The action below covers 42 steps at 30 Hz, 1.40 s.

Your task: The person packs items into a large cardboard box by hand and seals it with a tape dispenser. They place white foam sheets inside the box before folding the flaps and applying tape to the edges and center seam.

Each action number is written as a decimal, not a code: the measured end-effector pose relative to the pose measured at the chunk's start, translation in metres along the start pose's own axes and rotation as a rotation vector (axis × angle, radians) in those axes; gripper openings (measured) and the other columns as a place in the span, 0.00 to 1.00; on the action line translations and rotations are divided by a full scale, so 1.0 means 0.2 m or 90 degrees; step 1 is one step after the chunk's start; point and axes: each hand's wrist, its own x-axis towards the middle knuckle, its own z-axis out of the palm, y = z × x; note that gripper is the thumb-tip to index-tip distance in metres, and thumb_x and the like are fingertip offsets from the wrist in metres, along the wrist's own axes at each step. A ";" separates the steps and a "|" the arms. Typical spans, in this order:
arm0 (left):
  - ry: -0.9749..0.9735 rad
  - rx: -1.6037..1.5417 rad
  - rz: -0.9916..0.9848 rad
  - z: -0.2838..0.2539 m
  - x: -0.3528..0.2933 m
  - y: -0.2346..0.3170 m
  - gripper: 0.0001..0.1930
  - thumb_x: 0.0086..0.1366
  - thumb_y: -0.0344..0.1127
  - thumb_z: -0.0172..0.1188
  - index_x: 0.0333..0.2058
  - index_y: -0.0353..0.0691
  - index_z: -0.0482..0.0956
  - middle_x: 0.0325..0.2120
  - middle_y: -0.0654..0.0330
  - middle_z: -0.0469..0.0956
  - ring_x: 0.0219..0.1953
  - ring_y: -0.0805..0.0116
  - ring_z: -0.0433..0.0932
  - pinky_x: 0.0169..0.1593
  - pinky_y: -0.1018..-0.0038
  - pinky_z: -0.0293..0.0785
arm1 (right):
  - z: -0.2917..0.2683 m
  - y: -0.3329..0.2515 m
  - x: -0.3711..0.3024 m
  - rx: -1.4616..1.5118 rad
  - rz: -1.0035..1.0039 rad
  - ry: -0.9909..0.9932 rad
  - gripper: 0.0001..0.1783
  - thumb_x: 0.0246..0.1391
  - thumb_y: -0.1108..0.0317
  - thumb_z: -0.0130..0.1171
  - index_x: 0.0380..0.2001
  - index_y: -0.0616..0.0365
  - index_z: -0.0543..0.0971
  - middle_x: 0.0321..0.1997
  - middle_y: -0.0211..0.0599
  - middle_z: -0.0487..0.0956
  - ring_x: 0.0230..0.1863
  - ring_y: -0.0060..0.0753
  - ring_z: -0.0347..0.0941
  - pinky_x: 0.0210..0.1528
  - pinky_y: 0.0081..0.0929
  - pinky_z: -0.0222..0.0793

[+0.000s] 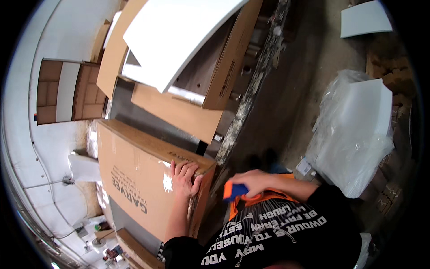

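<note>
A closed brown carton [134, 175] with dark print lies at the left on a grey roller line, strips of clear tape shining on it. My left hand [183, 178] rests on the carton near its right-hand edge, open, fingers spread and thumb apart. Just to the right, in front of my body, my right hand [254, 183] is closed around a blue and orange block-shaped tool [234, 191]. The tool is held apart from the carton. My palm covers part of it, so its exact kind cannot be made out.
Beyond the closed carton stands an open carton [179, 107], flaps out, with a white panel [174, 36] tilted on top. A worn rail [242, 112] edges the line. Plastic-wrapped white panels [354, 130] lie at the right. More cartons [67, 92] stand by the left wall.
</note>
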 end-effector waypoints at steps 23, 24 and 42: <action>0.366 -0.643 -0.564 0.01 1.34 -0.18 0.28 0.60 0.32 0.65 0.57 0.29 0.67 0.50 0.53 0.74 0.49 0.62 0.74 0.51 0.68 0.70 | -2.66 0.00 -0.48 0.802 -0.439 0.677 0.27 0.35 0.67 0.52 0.45 0.59 0.75 0.45 0.35 0.77 0.47 0.37 0.73 0.57 0.39 0.66; 0.381 -0.659 -0.569 0.04 1.25 -0.15 0.29 0.60 0.32 0.64 0.58 0.30 0.65 0.53 0.53 0.72 0.52 0.62 0.72 0.54 0.68 0.68 | -2.75 -0.12 -0.39 0.799 -0.449 0.658 0.28 0.36 0.67 0.52 0.46 0.59 0.74 0.46 0.36 0.77 0.48 0.37 0.73 0.57 0.40 0.66; 0.571 -0.948 -0.580 -0.66 0.96 0.19 0.12 0.68 0.40 0.53 0.43 0.40 0.77 0.23 0.68 0.76 0.19 0.80 0.73 0.18 0.84 0.67 | -3.47 -0.99 -0.20 0.474 -0.502 0.280 0.20 0.33 0.76 0.50 0.37 0.63 0.73 0.28 0.27 0.71 0.28 0.20 0.68 0.48 0.24 0.70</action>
